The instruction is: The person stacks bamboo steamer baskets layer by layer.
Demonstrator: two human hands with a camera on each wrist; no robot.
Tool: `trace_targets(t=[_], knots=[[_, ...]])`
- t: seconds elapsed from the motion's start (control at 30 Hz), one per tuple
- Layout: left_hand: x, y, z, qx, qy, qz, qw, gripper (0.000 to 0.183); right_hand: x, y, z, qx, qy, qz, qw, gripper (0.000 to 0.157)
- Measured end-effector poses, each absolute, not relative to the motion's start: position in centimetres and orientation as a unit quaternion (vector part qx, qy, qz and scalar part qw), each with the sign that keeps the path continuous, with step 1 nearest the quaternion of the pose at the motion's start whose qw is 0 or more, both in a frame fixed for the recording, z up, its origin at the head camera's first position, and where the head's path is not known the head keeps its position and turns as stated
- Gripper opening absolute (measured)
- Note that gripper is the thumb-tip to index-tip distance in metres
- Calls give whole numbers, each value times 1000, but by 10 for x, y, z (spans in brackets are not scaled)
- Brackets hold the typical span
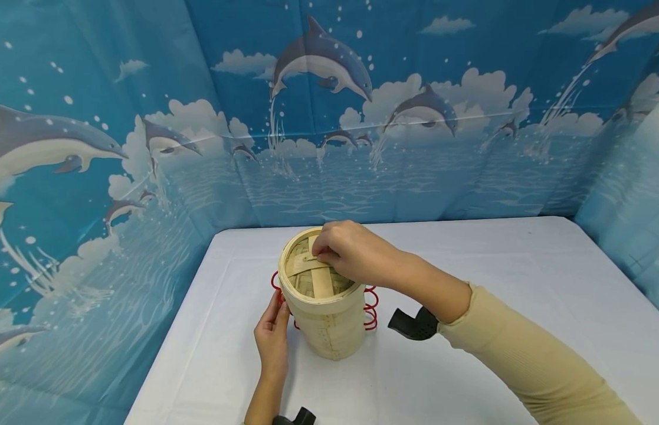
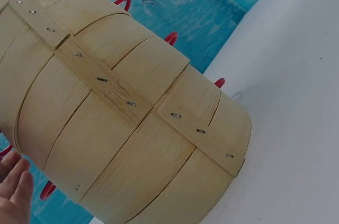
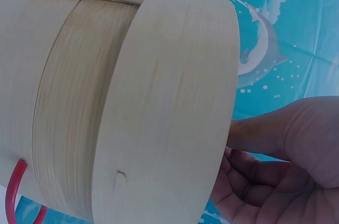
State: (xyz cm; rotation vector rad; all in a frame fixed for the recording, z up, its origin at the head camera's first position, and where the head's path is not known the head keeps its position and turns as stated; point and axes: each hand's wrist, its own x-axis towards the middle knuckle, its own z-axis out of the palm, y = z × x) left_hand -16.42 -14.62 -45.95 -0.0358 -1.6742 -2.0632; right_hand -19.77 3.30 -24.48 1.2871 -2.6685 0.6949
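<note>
A tall stack of round bamboo steamer baskets [image 1: 331, 333] stands on the table with red loop handles [image 1: 370, 308] along its sides. On top sits a woven bamboo steamer lid [image 1: 323, 283] with crossed flat strips. My right hand [image 1: 356, 251] reaches over the lid and pinches its strip near the middle. The right wrist view shows the lid's rim [image 3: 169, 91] beside the curled fingers, which it partly hides. Against the stack's left side, by the red loops, my left hand [image 1: 272, 339] rests with its fingers fairly straight. Stapled basket walls [image 2: 127, 86] fill the left wrist view.
A white cloth [image 1: 467, 378] covers the table. Blue dolphin-print curtains [image 1: 414, 165] hang behind it and at both sides. Black wrist-worn pieces [image 1: 414, 324] are on both arms.
</note>
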Motion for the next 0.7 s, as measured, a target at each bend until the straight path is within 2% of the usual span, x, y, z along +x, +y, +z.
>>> trace_targets(t=[0.27,0.7], knots=[[-162,-145,-451,-6,-616,-752,234,38,-200,33,-246,421,-875,235,53,12],[-165,-146,-458,-1,-620,-746,242,40,-204,31,-245,422,-875,230,49,12]])
